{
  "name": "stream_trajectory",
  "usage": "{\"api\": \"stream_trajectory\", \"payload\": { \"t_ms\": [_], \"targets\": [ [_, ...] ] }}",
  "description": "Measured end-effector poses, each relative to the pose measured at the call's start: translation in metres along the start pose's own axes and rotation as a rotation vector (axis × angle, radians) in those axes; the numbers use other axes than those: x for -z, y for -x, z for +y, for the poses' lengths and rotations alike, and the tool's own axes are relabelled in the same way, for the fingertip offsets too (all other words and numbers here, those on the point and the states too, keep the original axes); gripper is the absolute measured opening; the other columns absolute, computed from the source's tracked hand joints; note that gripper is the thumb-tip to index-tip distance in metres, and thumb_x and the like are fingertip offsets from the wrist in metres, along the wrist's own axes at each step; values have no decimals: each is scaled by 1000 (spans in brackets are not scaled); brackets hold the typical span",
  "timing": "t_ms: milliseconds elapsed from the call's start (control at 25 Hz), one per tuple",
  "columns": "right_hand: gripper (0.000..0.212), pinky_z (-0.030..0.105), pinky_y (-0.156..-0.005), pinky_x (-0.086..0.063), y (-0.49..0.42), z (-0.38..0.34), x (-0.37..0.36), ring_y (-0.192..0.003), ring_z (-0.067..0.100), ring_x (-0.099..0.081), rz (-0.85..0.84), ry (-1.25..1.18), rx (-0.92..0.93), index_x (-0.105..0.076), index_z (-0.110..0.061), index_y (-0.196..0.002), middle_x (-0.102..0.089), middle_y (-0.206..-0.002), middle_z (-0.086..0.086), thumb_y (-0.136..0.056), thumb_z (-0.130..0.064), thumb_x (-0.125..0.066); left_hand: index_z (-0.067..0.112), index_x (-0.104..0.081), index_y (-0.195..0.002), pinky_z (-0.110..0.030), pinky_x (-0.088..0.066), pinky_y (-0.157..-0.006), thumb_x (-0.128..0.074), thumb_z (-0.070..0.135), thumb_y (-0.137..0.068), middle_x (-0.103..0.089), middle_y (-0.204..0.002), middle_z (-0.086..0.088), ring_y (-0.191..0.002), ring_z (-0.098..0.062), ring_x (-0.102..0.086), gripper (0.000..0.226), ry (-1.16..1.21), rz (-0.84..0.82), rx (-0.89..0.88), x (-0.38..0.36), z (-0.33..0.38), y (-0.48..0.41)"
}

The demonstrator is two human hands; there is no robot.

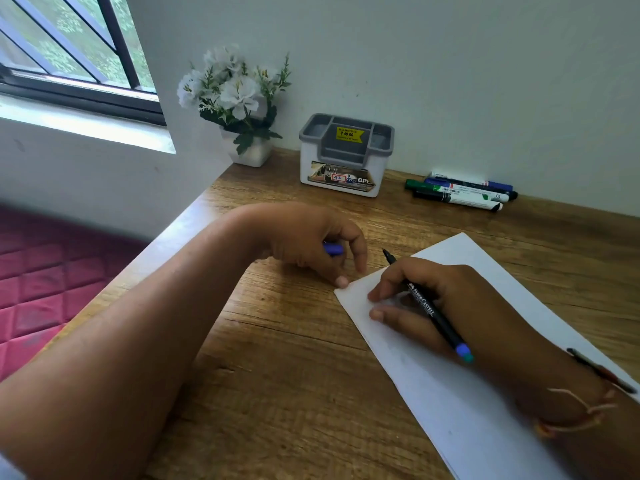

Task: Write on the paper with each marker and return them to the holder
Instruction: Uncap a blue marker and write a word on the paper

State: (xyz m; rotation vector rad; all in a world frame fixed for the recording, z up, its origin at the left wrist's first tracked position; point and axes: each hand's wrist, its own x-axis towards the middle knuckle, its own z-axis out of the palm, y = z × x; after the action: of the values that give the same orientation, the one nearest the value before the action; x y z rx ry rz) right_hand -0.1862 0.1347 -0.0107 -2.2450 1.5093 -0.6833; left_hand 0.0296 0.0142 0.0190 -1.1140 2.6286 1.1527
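Nearest the lens, a bare left forearm stretches across the brown wood-grain counter (294, 341) to the left hand (311, 244). Its curled fingers hold a small blue cap (333, 249), and one fingertip touches the corner of the white sheet of paper (467, 427). The right hand (446, 303), with a thin thread bracelet (575, 415) on its wrist, rests on the paper. It grips a slim black marker with a blue end (427, 308), thumb and fingers wrapped round the barrel. The marker's tip points away, past the paper's edge, and seems lifted off the surface, though the angle makes that hard to judge. Against the back wall stands the grey-and-white plastic holder (343, 168). Well apart to its right, several white-barrelled markers with green, blue and black caps (460, 192) lie side by side on the counter. A white pot of white flowers (239, 102) sits in the corner, just left of the holder.
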Motion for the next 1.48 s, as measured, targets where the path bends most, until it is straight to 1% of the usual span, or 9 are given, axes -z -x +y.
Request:
{"api": "stream_trajectory", "payload": {
  "t_ms": [200, 320, 400, 560, 680, 880, 1080, 1360, 1480],
  "targets": [
    [27, 22, -76, -55, 1, 3, 0, -92, 3, -70, 48, -59, 0, -67, -39, -100, -73, -97, -17, -96, -59, -49, 50, -64, -118, -26, -42, -68, -82, 31, -79, -59, -79, 10, -62, 2, -52, 47, -77, -94, -40, 2, 0, -2],
    [51, 29, -72, -63, 2, -8, -2, -92, 15, -75, 136, -527, -105, -73, -25, -105, -77, -95, -3, -96, -63, -41, 51, -62, -121, -27, -41, -68, -82, 32, -80, -59, -81, 9, -67, -2, -53, 49, -103, -99, -25, 2, -1, -4],
    [46, 27, -67, -64, -1, -20, -8, -83, 18, -77, 161, -635, -218, -78, -22, -97, -79, -86, 3, -92, -55, -46, 52, -62, -119, -27, -42, -68, -82, 32, -79, -60, -83, 6, -71, -8, -55, 49, -82, -101, -35, 2, -3, -4],
    [17, 38, -84, -64, -3, -26, -22, -82, 11, -78, 171, -464, -269, -82, -26, -94, -81, -81, -5, -93, -23, -65, 50, -62, -123, -22, -40, -66, -79, 29, -83, -58, -86, 2, -70, -7, -53, 49, -72, -122, -66, 5, -5, -3],
    [16, 37, -86, -61, -1, -24, -22, -86, 9, -77, 162, -434, -277, -83, -31, -92, -81, -85, -9, -84, -30, -69, 50, -62, -124, -20, -40, -66, -74, 25, -88, -56, -82, 2, -69, -8, -52, 46, -58, -132, -95, 7, -7, -3],
    [16, 5, -67, -50, -3, -22, -22, -82, -4, -72, 127, -407, -309, -83, -35, -84, -79, -84, -17, -82, -20, -80, 48, -66, -123, -27, -44, -71, -72, 28, -90, -56, -68, 22, -70, -9, -53, 39, -63, -116, -92, 5, -7, -5],
    [17, 3, -68, -49, -10, -22, -21, -84, -6, -70, 93, -359, -326, -84, -36, -86, -79, -84, -18, -85, -22, -76, 45, -67, -123, -26, -38, -69, -74, 29, -88, -55, -63, 31, -63, 7, -51, 39, -89, -97, -82, 5, -3, -5],
    [15, 0, -64, -45, -11, -25, -26, -76, -14, -66, 87, -356, -337, -78, -51, -74, -72, -75, -32, -78, -37, -74, 45, -67, -123, -25, -37, -69, -75, 28, -88, -55, -63, 31, -62, 8, -50, 40, -88, -91, -71, 5, -1, -4],
    [15, 5, -64, -48, -11, -24, -24, -78, -3, -71, 107, -378, -335, -83, -35, -80, -78, -81, -19, -79, -23, -74, 45, -67, -122, -25, -37, -69, -75, 27, -87, -55, -62, 29, -61, 8, -51, 40, -94, -91, -63, 5, -1, -4]
  ]
}}
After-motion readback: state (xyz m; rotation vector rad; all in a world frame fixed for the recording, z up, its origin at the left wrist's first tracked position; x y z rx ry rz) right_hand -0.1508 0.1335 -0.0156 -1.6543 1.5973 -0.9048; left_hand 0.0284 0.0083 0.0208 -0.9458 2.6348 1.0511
